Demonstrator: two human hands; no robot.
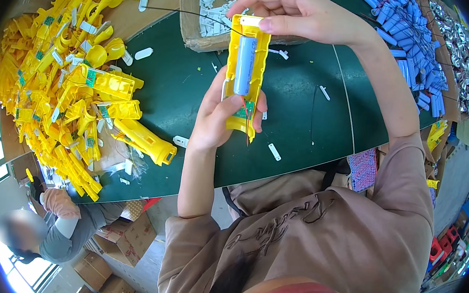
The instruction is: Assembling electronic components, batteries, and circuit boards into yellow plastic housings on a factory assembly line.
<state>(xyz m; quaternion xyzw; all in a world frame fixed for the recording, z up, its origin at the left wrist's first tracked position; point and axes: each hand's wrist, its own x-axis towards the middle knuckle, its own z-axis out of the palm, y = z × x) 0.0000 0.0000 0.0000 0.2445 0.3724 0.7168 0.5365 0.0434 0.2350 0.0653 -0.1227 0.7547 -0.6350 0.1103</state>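
Over the green table [294, 96], two hands on one yellow casing [260, 65]

Your left hand [218, 111] was wrapped around the casing's lower half, thumb near the end of the blue cell [245, 64], perhaps to hold it seated. Your right hand [296, 19] closed on the top end, thumb at the white strip [249, 21], likely for steadiness. The open side faced you, seemingly so the circuit board [245, 109] could be seen. Your right arm arched wide; your left forearm rose nearly straight.

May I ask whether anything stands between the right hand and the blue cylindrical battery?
Nothing visible but a thin black wire, which reaches the uncovered battery; the right hand holds the yellow plastic shell just beyond.
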